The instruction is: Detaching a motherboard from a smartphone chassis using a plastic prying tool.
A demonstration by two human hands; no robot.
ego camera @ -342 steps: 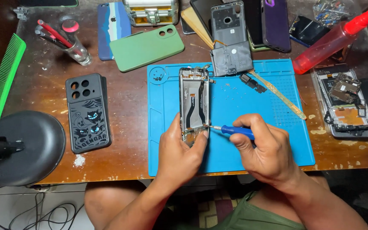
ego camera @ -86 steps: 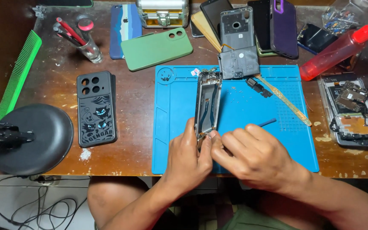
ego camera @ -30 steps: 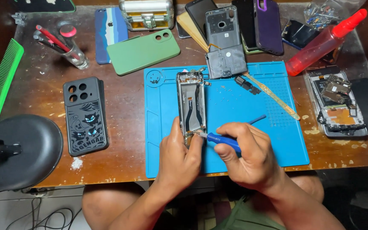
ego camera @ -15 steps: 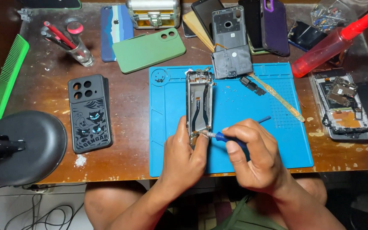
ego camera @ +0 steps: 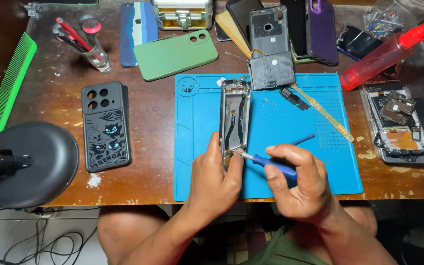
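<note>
An opened phone frame (ego camera: 235, 115) lies lengthwise on the blue work mat (ego camera: 197, 127), its inner cables showing. My left hand (ego camera: 217, 179) grips the frame's near end, thumb and fingers on either side. My right hand (ego camera: 298, 184) holds a blue-handled screwdriver (ego camera: 271, 164), its metal tip touching the frame's near right corner beside my left thumb. A thin dark tool (ego camera: 303, 140) lies on the mat just beyond my right hand.
Around the mat lie a dark patterned phone case (ego camera: 105, 126), a green case (ego camera: 175, 54), a loose back cover (ego camera: 272, 68), a yellow pry strip (ego camera: 322, 110), a red squeeze bottle (ego camera: 388, 51), a dismantled phone (ego camera: 398, 122), a round lamp base (ego camera: 30, 162) and a green comb (ego camera: 8, 86).
The camera view shifted slightly. My right hand turned the screwdriver a little at the frame's near end; my left hand keeps its grip there.
</note>
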